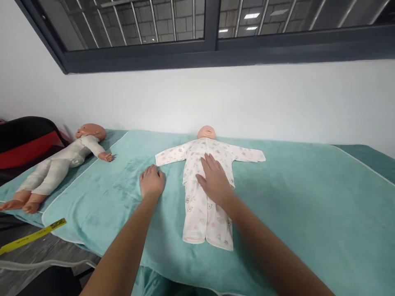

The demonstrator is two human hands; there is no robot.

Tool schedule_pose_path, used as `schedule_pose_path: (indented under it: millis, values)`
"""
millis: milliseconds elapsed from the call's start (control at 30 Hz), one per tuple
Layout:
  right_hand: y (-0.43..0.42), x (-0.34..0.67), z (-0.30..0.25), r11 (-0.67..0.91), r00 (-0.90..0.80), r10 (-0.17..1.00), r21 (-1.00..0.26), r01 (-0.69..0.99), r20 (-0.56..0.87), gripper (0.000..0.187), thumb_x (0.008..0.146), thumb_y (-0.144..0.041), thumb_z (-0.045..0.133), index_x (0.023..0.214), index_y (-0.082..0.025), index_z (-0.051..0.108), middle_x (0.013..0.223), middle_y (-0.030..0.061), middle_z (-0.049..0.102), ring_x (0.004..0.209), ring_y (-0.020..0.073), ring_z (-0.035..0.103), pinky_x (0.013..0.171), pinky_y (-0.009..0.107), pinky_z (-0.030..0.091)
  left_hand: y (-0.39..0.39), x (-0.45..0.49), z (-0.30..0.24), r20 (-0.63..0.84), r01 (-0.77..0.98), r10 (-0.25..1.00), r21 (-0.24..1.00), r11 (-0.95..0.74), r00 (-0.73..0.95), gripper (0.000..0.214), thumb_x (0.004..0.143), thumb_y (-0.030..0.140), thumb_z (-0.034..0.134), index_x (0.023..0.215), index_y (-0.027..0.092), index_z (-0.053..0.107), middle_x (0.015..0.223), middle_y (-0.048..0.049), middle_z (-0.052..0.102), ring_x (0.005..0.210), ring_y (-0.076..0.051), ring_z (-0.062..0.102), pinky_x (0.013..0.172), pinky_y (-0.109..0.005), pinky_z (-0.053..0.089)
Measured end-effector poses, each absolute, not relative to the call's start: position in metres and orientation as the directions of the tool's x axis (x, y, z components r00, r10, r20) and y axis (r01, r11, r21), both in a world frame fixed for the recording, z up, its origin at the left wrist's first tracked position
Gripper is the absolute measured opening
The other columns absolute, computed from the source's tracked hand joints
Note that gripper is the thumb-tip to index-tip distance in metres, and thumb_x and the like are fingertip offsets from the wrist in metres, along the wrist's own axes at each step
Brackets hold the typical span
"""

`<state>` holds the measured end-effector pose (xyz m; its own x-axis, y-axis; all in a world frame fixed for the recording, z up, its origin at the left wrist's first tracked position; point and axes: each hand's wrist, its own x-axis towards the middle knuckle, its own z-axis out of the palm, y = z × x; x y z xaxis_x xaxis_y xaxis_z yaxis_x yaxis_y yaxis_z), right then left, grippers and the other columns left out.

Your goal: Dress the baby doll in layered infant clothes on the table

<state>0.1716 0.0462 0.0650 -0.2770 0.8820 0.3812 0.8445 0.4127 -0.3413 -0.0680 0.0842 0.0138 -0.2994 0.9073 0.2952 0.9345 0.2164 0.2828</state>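
A baby doll [206,132] lies on its back in the middle of the teal blanket [286,197], head toward the wall. It wears a white patterned shirt [194,158] with both sleeves spread sideways, and white printed pants [194,222]; no doll hands or feet show past the cuffs. My right hand [215,179] rests flat on the shirt front, fingers stretched and nothing held. Left of the doll, my left hand [152,181] lies on the blanket just below the sleeve end, its fingers slightly curled and apart.
A second doll [70,154] in white wrappings lies at the far left. Beside it is a black and red chair or bag [29,144]. A yellow strip [32,237] and a pale tube [46,264] cross the lower left. The wall and barred window [211,24] stand behind.
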Motion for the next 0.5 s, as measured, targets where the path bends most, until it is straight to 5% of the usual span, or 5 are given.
schedule_pose_path:
  millis: [133, 367, 500]
  values:
    - [0.046, 0.166, 0.05, 0.399, -0.283, 0.886, -0.29, 0.87, 0.369, 0.053, 0.102, -0.036, 0.035, 0.147, -0.011, 0.046, 0.162, 0.0128, 0.03, 0.154, 0.0272, 0.017, 0.123, 0.052, 0.018, 0.085, -0.068, 0.013, 0.304, 0.936, 0.905, 0.282, 0.211, -0.296, 0.045, 0.093, 0.024, 0.039, 0.132, 0.008, 0.058, 0.141, -0.016, 0.058, 0.136, -0.029, 0.047, 0.116, -0.046, 0.032]
    - [0.072, 0.169, 0.063, 0.32, -0.161, 0.918, -0.438, 0.84, 0.362, 0.056, 0.102, -0.042, 0.031, 0.146, -0.01, 0.045, 0.16, 0.013, 0.035, 0.15, 0.025, 0.026, 0.123, 0.046, 0.02, 0.086, -0.068, 0.01, 0.316, 0.938, 0.902, 0.276, 0.211, -0.296, 0.043, 0.094, 0.024, 0.039, 0.129, 0.01, 0.059, 0.142, -0.0151, 0.058, 0.136, -0.029, 0.047, 0.116, -0.046, 0.033]
    - [0.108, 0.168, 0.073, 0.267, -0.152, 0.935, -0.355, 0.896, 0.321, 0.06, 0.101, -0.041, 0.034, 0.148, -0.005, 0.039, 0.161, 0.0183, 0.032, 0.15, 0.0283, 0.026, 0.121, 0.047, 0.019, 0.087, -0.068, 0.009, 0.32, 0.941, 0.902, 0.267, 0.209, -0.291, 0.043, 0.094, 0.023, 0.038, 0.127, 0.01, 0.061, 0.142, -0.0143, 0.058, 0.137, -0.028, 0.047, 0.117, -0.045, 0.031]
